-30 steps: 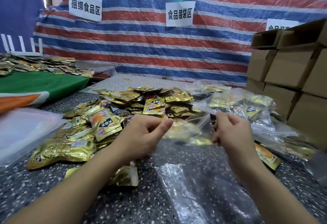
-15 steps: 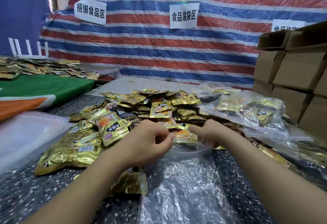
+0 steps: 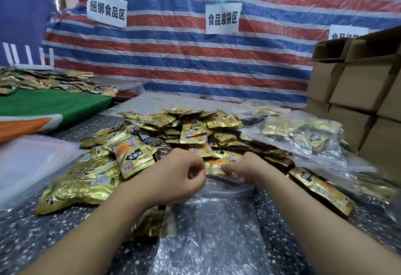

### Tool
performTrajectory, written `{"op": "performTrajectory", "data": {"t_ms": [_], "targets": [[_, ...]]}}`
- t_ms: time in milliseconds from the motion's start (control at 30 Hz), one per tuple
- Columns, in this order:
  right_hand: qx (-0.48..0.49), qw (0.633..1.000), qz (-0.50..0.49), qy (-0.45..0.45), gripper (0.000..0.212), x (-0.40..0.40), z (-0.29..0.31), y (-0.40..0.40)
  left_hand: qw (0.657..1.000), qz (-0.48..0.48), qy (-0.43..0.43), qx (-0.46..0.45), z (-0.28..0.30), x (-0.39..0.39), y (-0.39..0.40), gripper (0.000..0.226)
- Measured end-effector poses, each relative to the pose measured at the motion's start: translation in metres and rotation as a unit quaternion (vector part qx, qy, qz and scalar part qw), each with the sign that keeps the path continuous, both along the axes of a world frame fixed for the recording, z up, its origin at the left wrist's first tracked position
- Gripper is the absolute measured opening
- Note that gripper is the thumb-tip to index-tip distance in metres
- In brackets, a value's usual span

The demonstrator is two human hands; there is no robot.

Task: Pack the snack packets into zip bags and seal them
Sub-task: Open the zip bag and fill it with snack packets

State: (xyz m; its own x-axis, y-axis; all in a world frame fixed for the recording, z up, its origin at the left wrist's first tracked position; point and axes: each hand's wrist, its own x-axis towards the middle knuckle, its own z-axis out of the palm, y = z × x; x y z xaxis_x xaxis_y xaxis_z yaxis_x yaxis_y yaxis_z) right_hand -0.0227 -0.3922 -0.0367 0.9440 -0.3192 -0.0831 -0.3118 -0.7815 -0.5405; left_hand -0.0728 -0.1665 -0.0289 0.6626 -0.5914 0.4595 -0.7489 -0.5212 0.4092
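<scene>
Hiding zip bag (image 3: 217, 220) mouth: hands, left (image 3: 175, 179), right (image 3: 245, 169); grip unclear.

A clear plastic zip bag (image 3: 213, 231) lies flat on the speckled worktop (image 3: 43, 238), its mouth against a heap of shiny gold foil snack packets (image 3: 173, 136); filled clear bags of packets (image 3: 303, 138) are stacked at right.

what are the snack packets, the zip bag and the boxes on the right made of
Snack packets: likely metallised foil film, glossy gold with creased glints. Zip bag: thin clear plastic, see-through and wrinkled with shine. Boxes: probably cardboard, matte brown with folded flaps.
</scene>
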Motion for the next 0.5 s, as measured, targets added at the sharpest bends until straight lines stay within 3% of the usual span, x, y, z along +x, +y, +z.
{"op": "performTrajectory", "data": {"t_ms": [133, 267, 500], "targets": [[-0.112, 0.994, -0.010, 0.010, 0.065, 0.001, -0.006, 0.007, 1.000, 0.004, 0.012, -0.004, 0.000, -0.001, 0.001, 0.026], [-0.119, 0.993, 0.003, 0.026, 0.086, 0.001, -0.008, 0.013, 1.000, 0.006, 0.010, 0.000, -0.001, -0.002, 0.001, 0.026], [0.013, 0.998, -0.038, -0.041, 0.049, 0.000, -0.008, 0.018, 1.000, 0.004, 0.016, 0.005, 0.001, -0.001, -0.002, 0.026]]}}
